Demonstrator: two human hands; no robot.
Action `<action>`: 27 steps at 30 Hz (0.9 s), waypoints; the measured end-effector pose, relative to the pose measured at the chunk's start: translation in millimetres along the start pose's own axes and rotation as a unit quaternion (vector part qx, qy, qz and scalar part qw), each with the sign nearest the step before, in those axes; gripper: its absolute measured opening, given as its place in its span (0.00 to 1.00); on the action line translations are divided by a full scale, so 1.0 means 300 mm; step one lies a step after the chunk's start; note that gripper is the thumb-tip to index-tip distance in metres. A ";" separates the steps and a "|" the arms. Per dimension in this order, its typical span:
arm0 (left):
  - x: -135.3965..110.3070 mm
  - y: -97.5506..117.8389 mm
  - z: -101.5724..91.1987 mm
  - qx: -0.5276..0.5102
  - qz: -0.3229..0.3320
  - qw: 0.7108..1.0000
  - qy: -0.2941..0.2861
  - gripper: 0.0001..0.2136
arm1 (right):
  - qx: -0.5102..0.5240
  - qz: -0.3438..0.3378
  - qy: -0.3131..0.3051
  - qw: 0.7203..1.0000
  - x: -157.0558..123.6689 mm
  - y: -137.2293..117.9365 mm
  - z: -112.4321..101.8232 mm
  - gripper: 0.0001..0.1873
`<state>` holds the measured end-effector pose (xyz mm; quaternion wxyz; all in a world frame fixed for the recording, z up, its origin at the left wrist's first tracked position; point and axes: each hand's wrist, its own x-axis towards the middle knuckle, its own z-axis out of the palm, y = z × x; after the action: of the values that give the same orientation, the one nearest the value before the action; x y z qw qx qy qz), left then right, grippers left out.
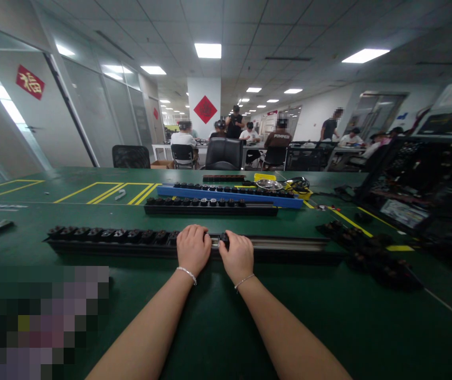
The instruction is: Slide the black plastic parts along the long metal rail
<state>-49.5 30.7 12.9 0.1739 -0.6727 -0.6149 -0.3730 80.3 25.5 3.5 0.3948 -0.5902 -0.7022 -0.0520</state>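
Note:
A long black socket strip [111,240] lies across the green table in front of me, its left half filled with several black socket modules and its right half a bare metal channel [285,243]. My left hand [192,248] is closed over the strip at the end of the row of modules. My right hand [237,254] is curled right beside it, fingers on a small black module [223,238] sitting in the channel. Both wrists wear thin bracelets.
Two more strips lie farther back, a black one [210,206] and a blue-based one [234,192]. A heap of loose black modules [368,248] sits at the right, with a metal bowl [269,184] and a dark equipment rack [420,184] beyond. People sit at far tables.

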 end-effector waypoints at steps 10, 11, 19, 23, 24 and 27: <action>-0.001 0.002 0.001 -0.003 0.001 1.000 0.003 0.08 | -0.008 0.004 0.007 1.000 -0.002 0.008 -0.009 0.15; -0.001 0.002 0.001 -0.003 0.001 1.000 0.002 0.08 | -0.008 0.006 0.006 1.000 -0.001 0.010 -0.011 0.15; -0.001 0.002 0.000 -0.006 -0.001 1.000 0.000 0.08 | -0.011 0.014 0.008 1.000 0.000 0.029 -0.029 0.14; -0.001 0.003 -0.003 -0.006 0.000 1.000 -0.002 0.09 | -0.012 0.020 0.002 1.000 0.000 0.031 -0.036 0.15; -0.001 0.003 -0.003 -0.007 -0.001 1.000 -0.001 0.09 | -0.013 0.021 0.000 1.000 0.000 0.031 -0.037 0.15; -0.001 0.003 -0.004 -0.006 0.000 1.000 -0.001 0.09 | -0.014 0.020 0.001 1.000 0.000 0.031 -0.039 0.15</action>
<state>-49.0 29.6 13.6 0.1692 -0.6740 -0.6126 -0.3766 94.2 22.0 7.8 0.3879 -0.6099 -0.6890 -0.0541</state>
